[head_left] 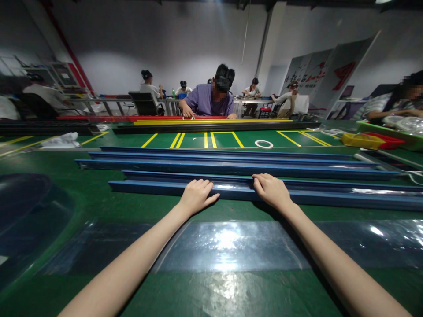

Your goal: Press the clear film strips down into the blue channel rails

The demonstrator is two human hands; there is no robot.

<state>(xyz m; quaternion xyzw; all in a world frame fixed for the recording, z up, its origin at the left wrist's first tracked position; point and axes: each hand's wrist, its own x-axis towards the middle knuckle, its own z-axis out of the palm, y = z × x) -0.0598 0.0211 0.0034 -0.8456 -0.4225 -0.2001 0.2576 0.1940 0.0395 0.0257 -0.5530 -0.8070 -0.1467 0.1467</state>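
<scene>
Several long blue channel strips lie side by side across the green table (99, 207). My left hand (197, 195) rests on the nearest blue strip (152, 186), fingers curled over its near edge with the thumb out to the right. My right hand (271, 189) grips the same strip a little to the right, fingers bent over its top edge. Both arms reach in from the bottom of the view. A second blue strip (231, 169) lies just beyond the hands.
A clear plastic sheet (231, 246) lies on the table under my arms. A white tape ring (263, 144) sits beyond the strips. Opposite, a person in a purple shirt (209, 100) works on red, yellow and black strips. Red and yellow trays (366, 140) stand at right.
</scene>
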